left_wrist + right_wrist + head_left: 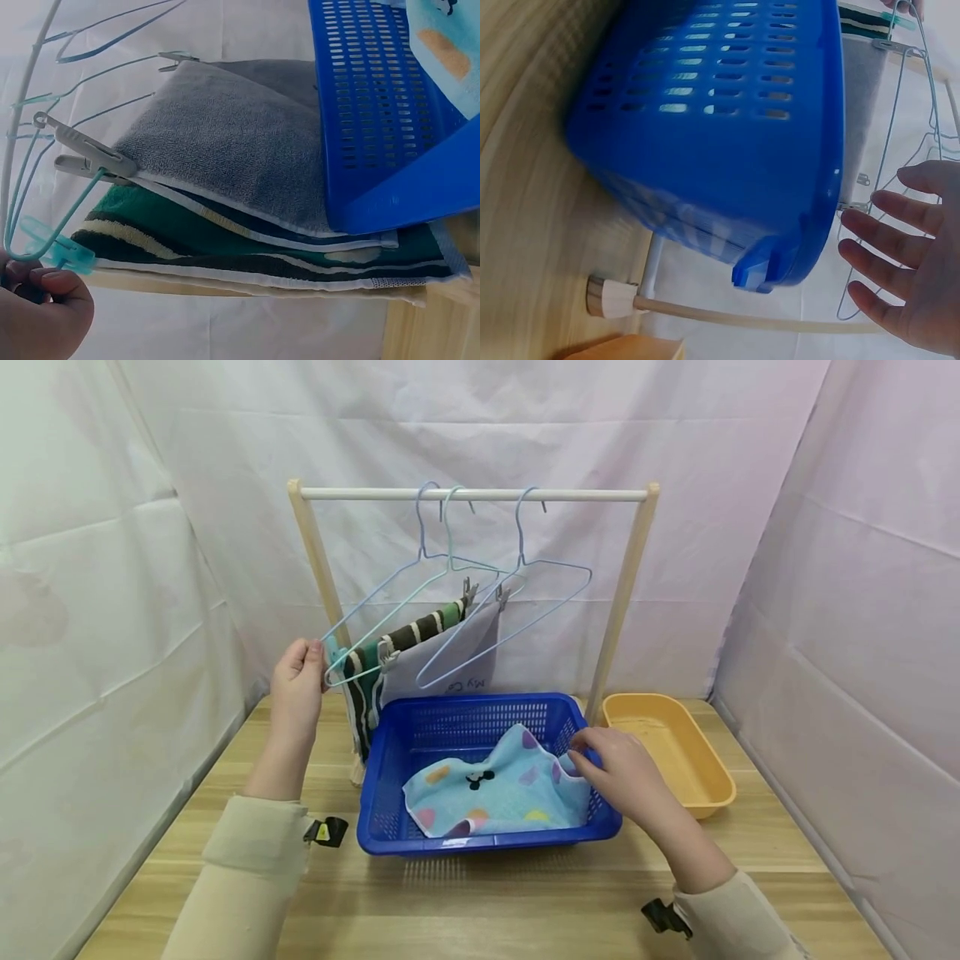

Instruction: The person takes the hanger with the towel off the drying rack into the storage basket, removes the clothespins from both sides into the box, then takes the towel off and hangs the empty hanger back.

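Observation:
My left hand pinches the left corner of a light blue clothes hanger, close to a teal clothespin. Beside it hangs a mint green hanger, with a grey towel held on it by grey clothespins. Behind the grey towel hangs a green, brown and white striped towel. Over the right rim of a blue basket hovers my right hand, fingers spread and holding nothing in the right wrist view. Inside the basket lies a light blue towel with coloured spots.
A wooden rack with a white rail stands behind the basket. Another blue hanger hangs bare on its right part. To the right sits a yellow tray on the wooden table. White cloth walls enclose the table.

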